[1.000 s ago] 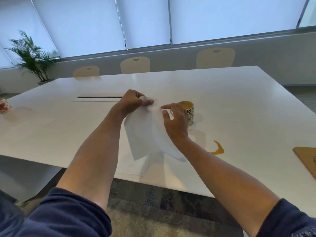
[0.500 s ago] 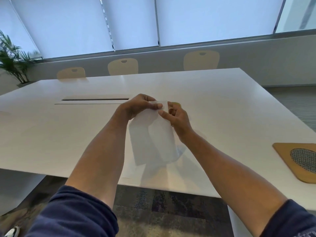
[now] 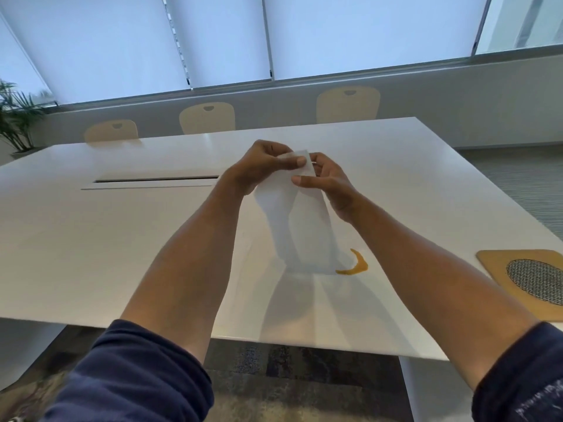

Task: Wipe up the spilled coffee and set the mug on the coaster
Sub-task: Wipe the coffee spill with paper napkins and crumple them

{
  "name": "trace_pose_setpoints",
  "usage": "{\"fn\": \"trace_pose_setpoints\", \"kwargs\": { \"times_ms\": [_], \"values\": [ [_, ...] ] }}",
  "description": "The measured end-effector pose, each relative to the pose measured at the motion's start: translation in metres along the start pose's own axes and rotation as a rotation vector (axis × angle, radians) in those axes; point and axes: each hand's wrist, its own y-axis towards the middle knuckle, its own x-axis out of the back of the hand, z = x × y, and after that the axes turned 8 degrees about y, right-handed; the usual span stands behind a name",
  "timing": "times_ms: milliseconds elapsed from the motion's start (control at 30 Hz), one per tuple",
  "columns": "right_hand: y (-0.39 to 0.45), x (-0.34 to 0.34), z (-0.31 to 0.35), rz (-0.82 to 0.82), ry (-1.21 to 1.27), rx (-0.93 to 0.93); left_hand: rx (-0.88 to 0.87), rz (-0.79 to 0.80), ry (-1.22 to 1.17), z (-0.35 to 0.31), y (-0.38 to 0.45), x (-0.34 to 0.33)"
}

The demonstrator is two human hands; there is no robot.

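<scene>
Both hands have risen a little since half a second ago, and the hanging sheet, which then covered the spill, now leaves it in view again; the coaster sits lower and further right in the picture, with part of it cut off by the edge.

Head view: the left hand (image 3: 264, 166) and the right hand (image 3: 327, 181) are held up together above the middle of the white counter (image 3: 122, 239). Each grip is clamped on the top of a white paper towel (image 3: 300, 226): the left thumb lies across the upper corner, and the right thumb and forefinger pinch the sheet just below it. The towel hangs down from the fingers in a long, loosely folded strip, clear of the counter, with its shadow falling on the surface beneath. Its lower edge shows just beside the coffee spill (image 3: 355, 266), a thin orange-brown crescent on the counter to the right of the towel's bottom corner. Whether paper and liquid touch cannot be told from here. The coaster (image 3: 493, 266), a tan board with a round woven mesh patch, lies flat near the right edge of the counter, well apart from the spill. The mug cannot be seen; it may be hidden behind the hands. Dark blue sleeves (image 3: 131, 376) are pushed up both forearms. Three pale chairs (image 3: 207, 118) stand along the far side, below drawn blinds, and a potted plant (image 3: 15, 117) stands at the far left.
</scene>
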Motion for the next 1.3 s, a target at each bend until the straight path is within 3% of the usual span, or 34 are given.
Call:
{"fn": "trace_pose_setpoints", "kwargs": {
  "times_ms": [100,233,400,600,733,1067,1300],
  "values": [
    [0.006,0.005,0.006,0.006,-0.108,-0.009,-0.057,-0.105,-0.013,-0.008,0.007,-0.010],
    [0.012,0.014,0.012,-0.128,-0.320,0.052,-0.067,-0.251,-0.024,-0.005,0.016,-0.022],
    [0.019,0.037,0.018,-0.284,-0.489,0.108,0.088,-0.481,-0.040,0.032,0.022,-0.024],
    [0.024,0.049,0.010,-0.524,-0.941,0.307,0.340,-0.412,0.190,0.089,0.020,-0.029],
    [0.021,0.046,-0.008,-0.574,-1.121,0.239,0.460,-0.328,0.213,0.116,0.026,-0.042],
    [0.031,0.044,-0.057,-0.567,-0.993,-0.086,0.524,-0.348,-0.058,0.152,0.039,-0.058],
    [0.034,0.039,-0.072,-0.453,-0.989,-0.069,0.509,-0.424,-0.148,0.162,0.049,-0.068]
  ]
}}
